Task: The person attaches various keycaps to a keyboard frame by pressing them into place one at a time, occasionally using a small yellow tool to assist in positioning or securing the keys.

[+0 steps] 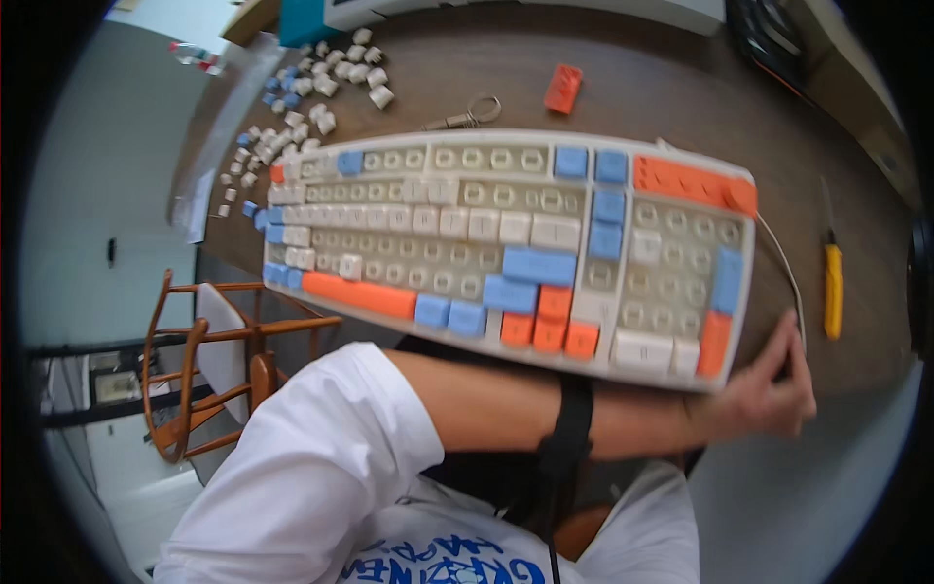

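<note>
A large cream keyboard (457,255) with many keycaps off lies across the table, slightly aslant. White, blue and orange caps remain on it, and bare switch spots show between them. My left hand (769,394) is just past its near right corner, the forearm running along the near edge. Its fingers are drawn together, somewhat blurred; what they hold, if anything, I cannot make out. The keyboard's white cable (786,255) runs down to the fingertips; whether they grip it is unclear. A yellow-handled screwdriver (833,290) lies right of the hand. My right hand is out of view.
Loose white and blue keycaps (326,86) are scattered at the far left. Behind the keyboard lie a wire-loop keycap puller (475,113) and an orange block-shaped piece (563,89). A black device (769,39) stands far right. A wooden chair (209,360) is left of the table.
</note>
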A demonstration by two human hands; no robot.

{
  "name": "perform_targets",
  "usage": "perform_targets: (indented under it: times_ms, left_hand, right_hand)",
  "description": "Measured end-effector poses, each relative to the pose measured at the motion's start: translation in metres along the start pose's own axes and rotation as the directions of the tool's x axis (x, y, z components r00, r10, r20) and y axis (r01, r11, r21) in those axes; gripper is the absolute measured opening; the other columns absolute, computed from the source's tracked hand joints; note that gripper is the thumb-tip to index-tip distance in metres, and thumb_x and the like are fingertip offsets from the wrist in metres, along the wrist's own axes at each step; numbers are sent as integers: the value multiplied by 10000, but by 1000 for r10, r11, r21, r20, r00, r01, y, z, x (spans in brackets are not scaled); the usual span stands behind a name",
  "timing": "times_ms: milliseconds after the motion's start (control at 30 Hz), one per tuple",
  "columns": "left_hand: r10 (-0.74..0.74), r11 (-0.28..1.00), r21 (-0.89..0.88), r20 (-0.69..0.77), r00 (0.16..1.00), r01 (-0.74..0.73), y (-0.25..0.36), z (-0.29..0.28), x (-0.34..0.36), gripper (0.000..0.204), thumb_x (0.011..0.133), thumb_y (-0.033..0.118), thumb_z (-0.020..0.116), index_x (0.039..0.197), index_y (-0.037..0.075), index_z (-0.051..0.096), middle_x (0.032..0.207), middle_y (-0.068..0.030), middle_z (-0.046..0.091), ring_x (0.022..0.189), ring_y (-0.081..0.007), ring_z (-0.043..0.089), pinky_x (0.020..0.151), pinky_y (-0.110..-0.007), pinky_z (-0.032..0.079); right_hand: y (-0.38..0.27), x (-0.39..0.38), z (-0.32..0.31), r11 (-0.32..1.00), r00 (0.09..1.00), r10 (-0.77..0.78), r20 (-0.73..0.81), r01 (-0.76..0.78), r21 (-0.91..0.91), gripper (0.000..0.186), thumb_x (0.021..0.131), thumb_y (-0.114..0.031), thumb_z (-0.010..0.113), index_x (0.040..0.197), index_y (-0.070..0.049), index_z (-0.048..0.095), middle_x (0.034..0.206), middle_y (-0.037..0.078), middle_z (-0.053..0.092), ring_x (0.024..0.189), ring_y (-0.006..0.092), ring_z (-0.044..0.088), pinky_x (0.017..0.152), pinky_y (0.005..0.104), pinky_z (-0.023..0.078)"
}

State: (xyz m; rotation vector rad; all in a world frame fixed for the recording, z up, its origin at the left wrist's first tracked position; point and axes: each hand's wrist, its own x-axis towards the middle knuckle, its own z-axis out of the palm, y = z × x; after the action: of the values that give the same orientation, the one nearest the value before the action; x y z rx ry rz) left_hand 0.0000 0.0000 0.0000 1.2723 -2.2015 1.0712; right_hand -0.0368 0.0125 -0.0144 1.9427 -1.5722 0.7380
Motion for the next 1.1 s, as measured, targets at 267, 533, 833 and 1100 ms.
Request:
perform_targets:
  times_ms: [267,533,833,1100]
  left_hand:
    - [-64,963,-258,77,995,82,-20,-45,14,310,887,272,642,1164,141,595,1137,-88,544,1154,-401,526,1080,-679,419]
    - [-110,393,-905,127,986,161,-113,-159,-17,723,791,20,743,1449,57,445,1144,-170,587,1062,-326,611,912,-386,521]
    - [-89,-125,-848,526,846,514,-253,-256,-109,286,1018,154,677,1253,15,592,917,-34,644,896,-121,643,823,-293,524]
    - [-213,-445,-749,620,755,490,-280,-317,-167,361,1000,76,699,1315,11,535,1174,-88,662,1064,-127,656,965,-281,539]
  right_hand:
    - [111,-93,-3,745,334,-302,893,-501,439,206,925,-64,749,1110,16,712,956,43,685,851,157,646,804,307,538]
    - [94,46,-183,543,239,-237,942,-771,333,197,907,-43,764,1080,7,686,950,-3,683,832,81,613,748,251,502]
    - [-59,92,-275,585,860,-389,330,-46,810,263,781,64,805,1000,-62,732,872,18,594,726,116,588,631,257,483]
    - [-170,88,-305,424,846,-523,-101,361,830,427,721,104,784,1090,-107,760,887,40,602,734,190,645,608,299,543]
